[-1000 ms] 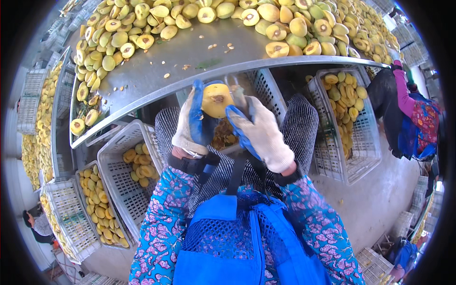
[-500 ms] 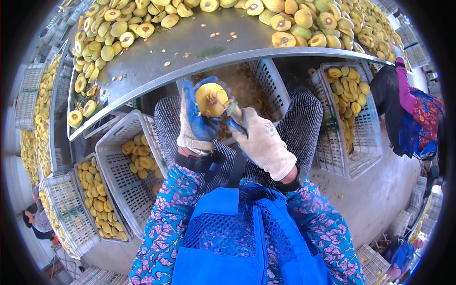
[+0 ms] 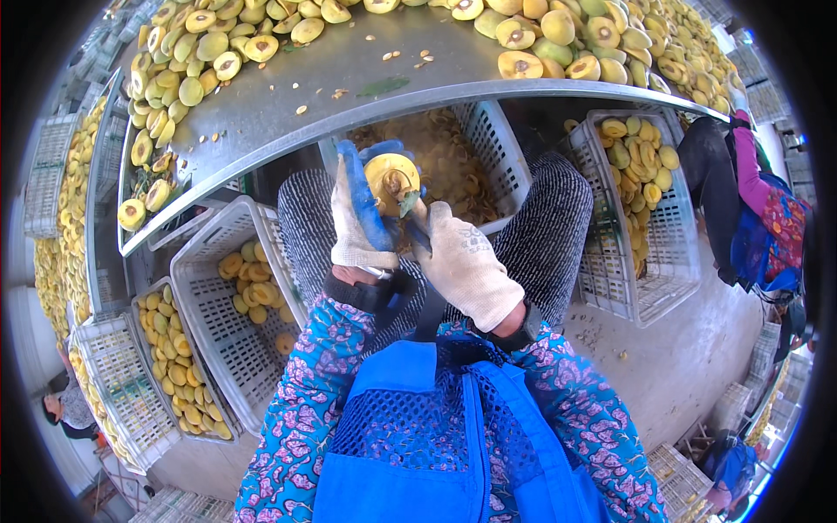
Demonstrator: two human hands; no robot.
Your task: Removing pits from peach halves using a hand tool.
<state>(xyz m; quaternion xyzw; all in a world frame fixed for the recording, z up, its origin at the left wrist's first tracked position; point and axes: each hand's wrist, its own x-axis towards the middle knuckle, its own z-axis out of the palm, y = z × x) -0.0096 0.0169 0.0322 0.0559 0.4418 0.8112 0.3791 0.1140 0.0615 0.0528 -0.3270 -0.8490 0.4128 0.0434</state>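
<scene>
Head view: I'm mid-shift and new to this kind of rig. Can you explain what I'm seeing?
There is no machine: these are a person's two gloved hands, seen from above by a wide fisheye camera worn on the head, so straight edges look bent. The left hand holds a cut yellow fruit. The right hand grips a small tool, its end at the fruit's cut face; its exact shape is hard to make out. Ahead, a metal table carries heaps of yellow fruit, many cut open. Below its near edge stands a plastic crate.

Tool (image 3: 410,206) in right fingers (image 3: 438,228) shifted from edge of yellow fruit half (image 3: 382,171) to beside its brown centre.
</scene>
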